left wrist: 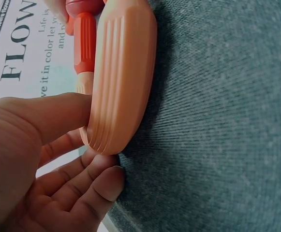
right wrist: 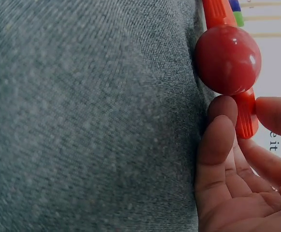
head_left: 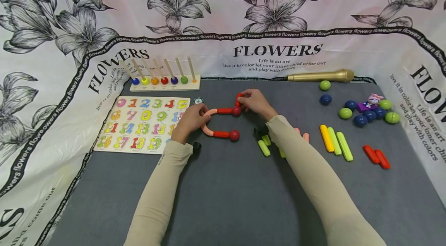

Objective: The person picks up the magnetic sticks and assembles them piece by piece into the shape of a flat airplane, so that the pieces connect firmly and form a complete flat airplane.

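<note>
A U-shaped toy assembly lies on the grey cloth in the head view. Its bend is a peach curved piece, which my left hand pinches between thumb and fingers. From the bend run an upper red rod and a lower red rod, ending at an upper red ball and a lower red ball. My right hand pinches a short red rod that meets the upper ball. Close up in the left wrist view, the peach piece is ridged.
A number board lies at the left, before a peg stand. Yellow-green rods, two loose red rods, blue and green balls, and a gold microphone are at the right. More short green rods lie beside the right sleeve.
</note>
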`<state>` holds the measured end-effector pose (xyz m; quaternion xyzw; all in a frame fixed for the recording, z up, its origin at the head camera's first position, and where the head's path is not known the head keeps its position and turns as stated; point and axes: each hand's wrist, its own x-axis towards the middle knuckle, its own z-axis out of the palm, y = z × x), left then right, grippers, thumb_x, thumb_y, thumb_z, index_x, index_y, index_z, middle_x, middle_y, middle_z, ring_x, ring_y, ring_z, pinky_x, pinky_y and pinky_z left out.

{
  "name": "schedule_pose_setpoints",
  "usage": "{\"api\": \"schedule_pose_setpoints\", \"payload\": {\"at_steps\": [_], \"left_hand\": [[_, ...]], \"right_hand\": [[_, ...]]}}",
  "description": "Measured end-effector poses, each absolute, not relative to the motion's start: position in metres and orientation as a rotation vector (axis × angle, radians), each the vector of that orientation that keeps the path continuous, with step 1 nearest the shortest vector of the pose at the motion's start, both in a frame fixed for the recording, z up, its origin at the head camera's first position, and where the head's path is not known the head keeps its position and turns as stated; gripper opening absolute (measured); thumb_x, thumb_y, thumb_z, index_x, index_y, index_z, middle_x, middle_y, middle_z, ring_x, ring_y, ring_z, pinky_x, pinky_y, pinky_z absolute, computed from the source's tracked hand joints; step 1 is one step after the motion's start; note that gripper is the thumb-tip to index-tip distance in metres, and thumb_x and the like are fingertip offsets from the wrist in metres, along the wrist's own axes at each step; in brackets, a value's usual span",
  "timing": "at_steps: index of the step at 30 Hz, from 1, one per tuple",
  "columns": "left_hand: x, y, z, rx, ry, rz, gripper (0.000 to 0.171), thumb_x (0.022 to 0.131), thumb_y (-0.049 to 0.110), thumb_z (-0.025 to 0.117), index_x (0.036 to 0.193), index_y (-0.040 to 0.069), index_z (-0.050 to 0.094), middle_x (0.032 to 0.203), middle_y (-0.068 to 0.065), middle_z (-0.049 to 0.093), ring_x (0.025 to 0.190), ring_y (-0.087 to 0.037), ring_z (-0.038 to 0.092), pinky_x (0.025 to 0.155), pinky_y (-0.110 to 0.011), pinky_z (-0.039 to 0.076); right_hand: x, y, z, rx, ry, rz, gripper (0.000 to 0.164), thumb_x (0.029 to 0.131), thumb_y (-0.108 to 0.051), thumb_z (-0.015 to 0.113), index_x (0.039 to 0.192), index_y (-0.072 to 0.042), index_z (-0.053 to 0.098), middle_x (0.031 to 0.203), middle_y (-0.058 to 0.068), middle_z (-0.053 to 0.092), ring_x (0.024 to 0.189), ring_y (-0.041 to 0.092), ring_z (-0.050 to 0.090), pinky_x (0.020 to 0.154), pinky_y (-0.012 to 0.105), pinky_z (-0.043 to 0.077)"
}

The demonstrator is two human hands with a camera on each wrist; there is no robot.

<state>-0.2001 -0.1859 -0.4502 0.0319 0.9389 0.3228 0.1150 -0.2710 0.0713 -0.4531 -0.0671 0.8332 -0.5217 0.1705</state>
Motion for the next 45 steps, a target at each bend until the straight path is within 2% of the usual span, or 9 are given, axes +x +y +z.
{"api": "schedule_pose_setpoints", "payload": {"at_steps": [7, 16, 23, 27, 35, 45], "left_hand": [[-0.2, -0.186, -0.45, 0.091, 2.754, 0.943, 0.023, 0.104, 0.018, 0.07, 0.12, 0.002, 0.067, 0.094, -0.011, 0.058, 0.085, -0.027, 0.054, 0.071, -0.034, 0.041], [-0.199, -0.185, -0.451, 0.105, 2.752, 0.942, 0.025, 0.104, 0.017, 0.069, 0.122, 0.001, 0.067, 0.095, -0.011, 0.058, 0.086, -0.027, 0.054, 0.072, -0.034, 0.041], [-0.197, -0.185, -0.453, 0.114, 2.758, 0.965, 0.025, 0.104, 0.019, 0.069, 0.122, 0.001, 0.067, 0.094, -0.011, 0.057, 0.084, -0.027, 0.053, 0.072, -0.036, 0.041], [-0.196, -0.187, -0.453, 0.138, 2.759, 0.997, 0.028, 0.104, 0.018, 0.069, 0.125, -0.001, 0.067, 0.096, -0.012, 0.06, 0.085, -0.028, 0.055, 0.074, -0.037, 0.043], [-0.191, -0.186, -0.455, 0.182, 2.754, 1.046, 0.038, 0.104, 0.017, 0.069, 0.135, -0.004, 0.065, 0.102, -0.016, 0.063, 0.089, -0.03, 0.057, 0.077, -0.04, 0.047], [-0.187, -0.186, -0.454, 0.169, 2.731, 1.072, 0.043, 0.106, 0.018, 0.067, 0.143, -0.005, 0.062, 0.11, -0.019, 0.064, 0.094, -0.032, 0.058, 0.081, -0.043, 0.048]], "right_hand": [[-0.271, 0.072, -0.453, -0.242, 2.406, -1.407, 0.04, 0.106, -0.011, 0.063, 0.141, 0.008, 0.063, 0.103, 0.019, 0.07, 0.071, 0.014, 0.062, 0.062, 0.024, 0.052], [-0.268, 0.074, -0.45, -0.288, 2.44, -1.314, 0.044, 0.108, -0.013, 0.06, 0.145, 0.01, 0.06, 0.103, 0.021, 0.071, 0.074, 0.017, 0.062, 0.063, 0.024, 0.05], [-0.258, 0.095, -0.444, -0.331, 2.421, -1.342, 0.046, 0.109, -0.014, 0.057, 0.148, 0.012, 0.055, 0.125, 0.029, 0.07, 0.095, 0.034, 0.074, 0.078, 0.034, 0.06], [-0.246, 0.115, -0.434, -0.374, 2.435, -1.377, 0.045, 0.111, -0.016, 0.056, 0.147, 0.011, 0.055, 0.125, 0.029, 0.07, 0.102, 0.039, 0.072, 0.086, 0.043, 0.059], [-0.212, 0.163, -0.414, -0.411, 2.465, -1.386, 0.046, 0.113, -0.022, 0.057, 0.148, 0.008, 0.057, 0.131, 0.027, 0.068, 0.109, 0.039, 0.07, 0.094, 0.054, 0.055], [-0.162, 0.221, -0.401, -0.319, 2.572, -1.318, 0.048, 0.113, -0.032, 0.058, 0.147, 0.001, 0.06, 0.138, 0.024, 0.066, 0.116, 0.038, 0.07, 0.098, 0.055, 0.055]]}}
